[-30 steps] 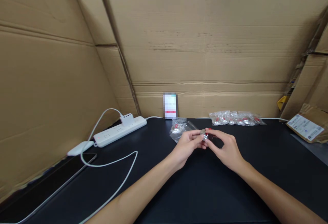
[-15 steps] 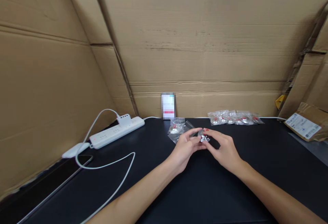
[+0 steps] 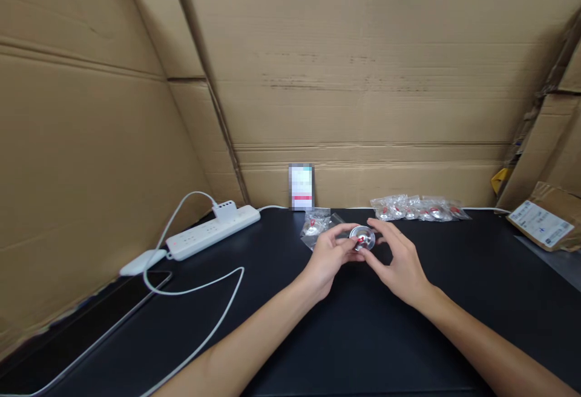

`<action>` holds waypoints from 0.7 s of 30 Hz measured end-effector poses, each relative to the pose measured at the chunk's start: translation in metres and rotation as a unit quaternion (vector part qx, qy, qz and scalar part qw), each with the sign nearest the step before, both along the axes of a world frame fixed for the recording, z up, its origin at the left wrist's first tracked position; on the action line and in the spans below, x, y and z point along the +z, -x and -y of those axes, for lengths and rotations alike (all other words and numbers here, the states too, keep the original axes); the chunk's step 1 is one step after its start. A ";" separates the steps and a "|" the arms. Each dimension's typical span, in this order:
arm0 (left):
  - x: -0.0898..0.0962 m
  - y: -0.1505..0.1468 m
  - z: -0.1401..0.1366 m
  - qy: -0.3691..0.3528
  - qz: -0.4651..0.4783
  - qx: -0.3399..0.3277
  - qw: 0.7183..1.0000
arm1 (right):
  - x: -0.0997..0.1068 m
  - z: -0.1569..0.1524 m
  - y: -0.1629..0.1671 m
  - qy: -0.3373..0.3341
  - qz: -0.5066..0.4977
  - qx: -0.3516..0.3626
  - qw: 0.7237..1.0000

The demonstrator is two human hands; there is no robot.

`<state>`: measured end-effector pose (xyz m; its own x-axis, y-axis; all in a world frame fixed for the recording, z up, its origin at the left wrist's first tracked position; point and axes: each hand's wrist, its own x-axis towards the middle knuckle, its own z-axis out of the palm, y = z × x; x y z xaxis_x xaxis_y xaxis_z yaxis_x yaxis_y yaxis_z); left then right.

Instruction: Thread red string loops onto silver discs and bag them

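Over the black table I hold a small round silver metal disc with a red piece at its middle. My left hand grips its left side, the thumb lying on its face near the red piece. From the right, my right hand curls around the disc, thumb at the lower edge and index finger by the upper edge. Just behind my left hand lies a clear plastic bag with a similar silver and red item. Part of the disc is hidden by my fingers.
Several bagged silver and red items lie in a row at the back right. A phone leans against the cardboard wall. At left are a white power strip and a looping cable; a labelled parcel stands at right.
The silver disc has turned so its round face with the red piece now shows toward me. My right fingers have spread slightly. The whole view has shifted a little.
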<state>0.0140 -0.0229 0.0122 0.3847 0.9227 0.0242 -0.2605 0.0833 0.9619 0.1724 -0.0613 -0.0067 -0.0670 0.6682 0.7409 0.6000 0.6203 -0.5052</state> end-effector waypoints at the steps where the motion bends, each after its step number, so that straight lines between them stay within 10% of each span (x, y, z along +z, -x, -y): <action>1: 0.000 0.000 0.001 -0.006 -0.001 -0.001 1.000 | 0.001 0.000 0.000 0.004 -0.005 -0.002 1.000; 11: -0.005 -0.003 0.004 -0.098 -0.048 -0.023 0.994 | -0.002 -0.006 0.000 0.155 -0.114 0.029 0.981; 21: -0.003 -0.003 0.001 -0.134 -0.071 -0.051 0.987 | 0.011 -0.007 -0.009 0.373 -0.341 0.229 0.832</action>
<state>0.0168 -0.0244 0.0091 0.4916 0.8470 0.2022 -0.1253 -0.1610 0.9790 0.1811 -0.0544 0.0046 -0.1744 0.9794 0.1016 -0.1962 0.0666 -0.9783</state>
